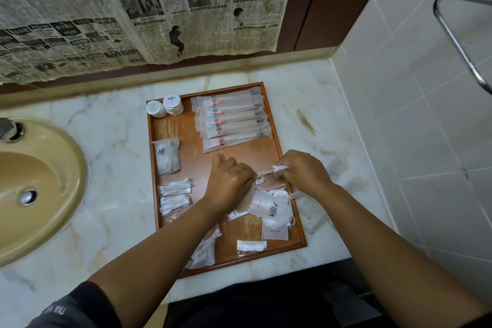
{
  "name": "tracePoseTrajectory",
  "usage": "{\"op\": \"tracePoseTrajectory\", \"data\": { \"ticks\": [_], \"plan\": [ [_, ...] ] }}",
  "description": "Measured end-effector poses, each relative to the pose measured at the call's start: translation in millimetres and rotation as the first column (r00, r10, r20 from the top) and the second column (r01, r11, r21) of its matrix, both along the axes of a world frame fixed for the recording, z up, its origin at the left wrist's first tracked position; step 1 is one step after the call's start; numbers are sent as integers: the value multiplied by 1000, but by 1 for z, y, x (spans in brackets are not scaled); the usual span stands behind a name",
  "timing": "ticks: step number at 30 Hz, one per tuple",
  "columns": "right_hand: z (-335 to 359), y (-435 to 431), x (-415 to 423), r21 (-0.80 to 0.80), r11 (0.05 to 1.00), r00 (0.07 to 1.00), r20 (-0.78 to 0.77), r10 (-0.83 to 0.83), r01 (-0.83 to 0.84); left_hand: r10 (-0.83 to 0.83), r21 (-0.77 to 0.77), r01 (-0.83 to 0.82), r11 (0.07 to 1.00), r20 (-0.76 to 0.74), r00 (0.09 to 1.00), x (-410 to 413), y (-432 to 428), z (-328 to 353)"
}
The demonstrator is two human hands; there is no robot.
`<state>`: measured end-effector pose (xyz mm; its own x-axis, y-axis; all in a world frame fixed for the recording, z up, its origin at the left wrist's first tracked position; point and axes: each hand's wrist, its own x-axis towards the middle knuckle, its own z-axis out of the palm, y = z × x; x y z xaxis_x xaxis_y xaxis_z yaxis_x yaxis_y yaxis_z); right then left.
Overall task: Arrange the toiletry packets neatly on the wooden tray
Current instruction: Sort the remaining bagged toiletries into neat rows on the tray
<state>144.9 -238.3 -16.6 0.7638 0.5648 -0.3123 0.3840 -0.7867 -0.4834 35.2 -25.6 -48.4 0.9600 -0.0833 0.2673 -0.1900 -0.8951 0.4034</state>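
The marble table (106, 141) carries the wooden tray (165, 128). Toothbrush packets (231, 120) lie in a row at its far end and swab packets (174, 194) along its left side. Over mid-tray, the left hand (229, 184) and right hand (303, 170) each have their grip pinched on one end of a clear packet (269, 176).

The reddish-brown wooden tray (173, 125) has a satin varnish, worn to pale rough streaks in patches; the long frosted plastic packets (231, 120) on it look matt and translucent; the cotton-swab packets of clear film (175, 189) are glossy and wrinkled, as is the small crinkled clear-film packet (269, 176); the pale veined marble-look counter (111, 141) is smooth and polished; the beige glazed basin (53, 168) shines, its round metal drain (27, 196) chromed; the yellowed newspaper sheets (106, 8) are matt, ragged-edged paper; the white wall tiles (426, 141) are glossy.
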Motion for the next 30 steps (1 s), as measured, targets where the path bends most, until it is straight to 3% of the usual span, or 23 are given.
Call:
{"op": "tracePoseTrajectory", "data": {
  "ticks": [6,13,18,23,30],
  "plan": [
    [3,7,1,-40,994,985,136,102,-97,44,124,-55,991,86,995,13,-12,-3],
    [-2,13,4,-183,963,956,182,230,-197,-32,254,49,966,-70,997,18,-6,-7],
    [5,13,-1,-112,988,987,108,122,-110,-52,187,72,980,-107,993,14,-2,-9],
    [13,9,-4,38,999,993,-119,-18,22,27,-3,-28,1000,-152,988,9,4,-10],
    [17,34,-4,147,989,997,-79,-15,26,245,-102,-260,960,-137,960,-29,47,17]
  ]
}}
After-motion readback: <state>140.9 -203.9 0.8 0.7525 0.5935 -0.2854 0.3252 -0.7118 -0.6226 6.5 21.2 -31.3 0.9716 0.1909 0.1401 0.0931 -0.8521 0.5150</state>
